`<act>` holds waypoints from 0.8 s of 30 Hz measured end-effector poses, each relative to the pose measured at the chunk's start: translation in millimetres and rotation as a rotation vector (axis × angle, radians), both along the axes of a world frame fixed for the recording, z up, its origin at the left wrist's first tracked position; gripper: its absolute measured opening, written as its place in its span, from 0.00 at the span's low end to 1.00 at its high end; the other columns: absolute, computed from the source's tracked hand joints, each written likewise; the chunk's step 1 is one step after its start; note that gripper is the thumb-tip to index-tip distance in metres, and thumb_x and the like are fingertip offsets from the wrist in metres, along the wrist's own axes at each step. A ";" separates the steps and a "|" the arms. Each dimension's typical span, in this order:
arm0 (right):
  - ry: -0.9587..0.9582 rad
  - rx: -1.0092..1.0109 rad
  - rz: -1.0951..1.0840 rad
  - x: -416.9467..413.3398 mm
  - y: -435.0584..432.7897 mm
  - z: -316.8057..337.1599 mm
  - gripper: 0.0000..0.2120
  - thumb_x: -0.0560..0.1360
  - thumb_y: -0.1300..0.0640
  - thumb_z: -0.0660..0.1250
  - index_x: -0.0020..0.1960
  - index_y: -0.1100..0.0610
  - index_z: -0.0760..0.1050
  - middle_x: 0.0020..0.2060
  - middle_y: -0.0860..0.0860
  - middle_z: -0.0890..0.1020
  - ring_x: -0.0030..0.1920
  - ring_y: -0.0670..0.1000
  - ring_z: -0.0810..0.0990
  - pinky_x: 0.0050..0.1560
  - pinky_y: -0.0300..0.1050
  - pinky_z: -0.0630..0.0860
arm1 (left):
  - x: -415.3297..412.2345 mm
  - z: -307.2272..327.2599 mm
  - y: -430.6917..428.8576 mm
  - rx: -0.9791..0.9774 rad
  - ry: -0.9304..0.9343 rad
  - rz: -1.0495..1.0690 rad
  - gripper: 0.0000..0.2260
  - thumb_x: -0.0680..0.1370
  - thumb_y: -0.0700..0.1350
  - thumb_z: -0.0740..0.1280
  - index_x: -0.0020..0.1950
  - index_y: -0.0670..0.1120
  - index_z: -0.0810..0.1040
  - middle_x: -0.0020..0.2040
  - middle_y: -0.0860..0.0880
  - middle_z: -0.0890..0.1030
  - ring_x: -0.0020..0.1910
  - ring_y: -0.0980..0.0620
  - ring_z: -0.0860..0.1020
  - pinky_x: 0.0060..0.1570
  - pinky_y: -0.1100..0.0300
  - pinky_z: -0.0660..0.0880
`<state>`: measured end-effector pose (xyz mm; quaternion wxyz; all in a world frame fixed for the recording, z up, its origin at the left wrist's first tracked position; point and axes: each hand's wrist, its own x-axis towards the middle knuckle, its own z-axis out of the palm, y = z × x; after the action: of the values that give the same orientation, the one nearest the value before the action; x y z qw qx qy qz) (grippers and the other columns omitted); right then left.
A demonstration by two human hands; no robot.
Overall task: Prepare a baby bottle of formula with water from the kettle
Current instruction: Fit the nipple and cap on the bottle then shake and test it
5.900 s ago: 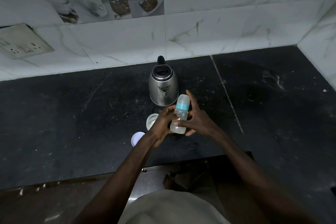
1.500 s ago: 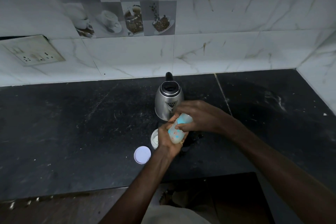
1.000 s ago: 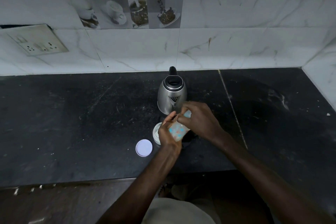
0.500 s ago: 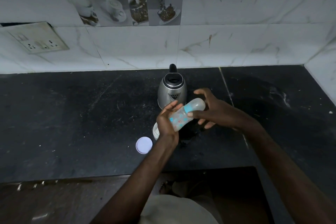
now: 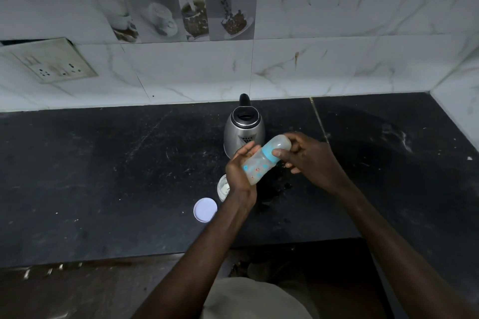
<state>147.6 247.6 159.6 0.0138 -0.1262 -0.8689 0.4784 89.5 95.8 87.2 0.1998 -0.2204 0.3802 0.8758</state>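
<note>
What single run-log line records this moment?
left hand: holds bottle tilted | right hand: on cap end | kettle: behind, upright

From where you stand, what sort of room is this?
Most likely a home kitchen: a dark stone counter runs along a marble-look tiled wall with coffee-cup picture tiles, and a steel electric kettle stands by it.

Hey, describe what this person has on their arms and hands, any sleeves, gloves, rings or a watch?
Nothing shows on either arm: the left hand and right hand are bare, with no gloves, rings or watch visible, and both forearms are uncovered to the frame's edge, so no sleeves appear. A light beige garment shows at the bottom.
</note>
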 end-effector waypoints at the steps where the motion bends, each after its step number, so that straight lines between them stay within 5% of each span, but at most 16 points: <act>1: -0.001 -0.026 0.023 1.1 -1.2 -1.8 0.37 0.73 0.42 0.77 0.78 0.46 0.67 0.50 0.48 0.87 0.42 0.45 0.88 0.42 0.45 0.86 | -1.2 -0.1 1.3 0.046 -0.042 -0.003 0.16 0.82 0.38 0.58 0.62 0.40 0.83 0.60 0.38 0.85 0.56 0.40 0.83 0.57 0.46 0.80; 4: 0.031 -0.068 0.056 6.0 -15.7 -12.9 0.51 0.72 0.43 0.79 0.82 0.35 0.48 0.56 0.45 0.85 0.47 0.45 0.87 0.50 0.46 0.85 | -1.2 -4.0 5.7 0.157 -0.151 -0.049 0.16 0.82 0.39 0.57 0.61 0.42 0.83 0.68 0.35 0.80 0.61 0.36 0.80 0.56 0.48 0.79; 7: 0.059 -0.001 0.033 8.9 -31.2 -24.2 0.55 0.72 0.48 0.81 0.81 0.33 0.43 0.63 0.47 0.82 0.50 0.41 0.86 0.56 0.43 0.83 | -3.8 -15.2 6.9 0.240 -0.195 -0.076 0.17 0.82 0.38 0.57 0.64 0.42 0.82 0.71 0.36 0.78 0.70 0.34 0.77 0.73 0.42 0.72; 14: 0.095 -0.197 -0.073 0.7 -31.5 -34.6 0.54 0.71 0.51 0.82 0.79 0.30 0.47 0.56 0.51 0.86 0.50 0.47 0.88 0.50 0.58 0.86 | -10.7 -19.9 6.9 0.360 -0.134 -0.140 0.21 0.80 0.40 0.57 0.72 0.43 0.79 0.75 0.38 0.75 0.77 0.35 0.70 0.79 0.40 0.63; 18: 0.159 -0.063 -0.058 -7.9 -16.8 -9.8 0.50 0.69 0.49 0.83 0.79 0.35 0.54 0.60 0.45 0.83 0.51 0.43 0.87 0.53 0.51 0.86 | -7.5 -7.9 2.9 0.332 -0.098 -0.206 0.22 0.83 0.50 0.61 0.76 0.45 0.75 0.74 0.40 0.77 0.75 0.40 0.73 0.74 0.46 0.69; 22: 0.495 -0.237 -0.461 -13.3 -7.4 8.1 0.48 0.72 0.58 0.81 0.80 0.43 0.55 0.59 0.43 0.81 0.56 0.45 0.86 0.54 0.47 0.85 | -13.5 -8.3 -4.0 0.243 -0.070 -0.219 0.26 0.83 0.62 0.59 0.75 0.49 0.76 0.71 0.45 0.80 0.73 0.47 0.75 0.78 0.48 0.64; 24: 0.405 -0.196 -0.420 -9.6 -21.9 3.5 0.50 0.71 0.58 0.81 0.81 0.43 0.54 0.59 0.44 0.82 0.55 0.45 0.86 0.55 0.45 0.84 | -17.4 -11.7 -6.7 0.274 -0.076 -0.183 0.28 0.82 0.63 0.60 0.75 0.47 0.77 0.70 0.44 0.81 0.73 0.44 0.75 0.79 0.44 0.63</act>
<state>138.0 225.6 163.2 0.2731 -0.2060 -0.7529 0.5622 72.1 89.1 75.5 0.3210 -0.1884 0.2681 0.8886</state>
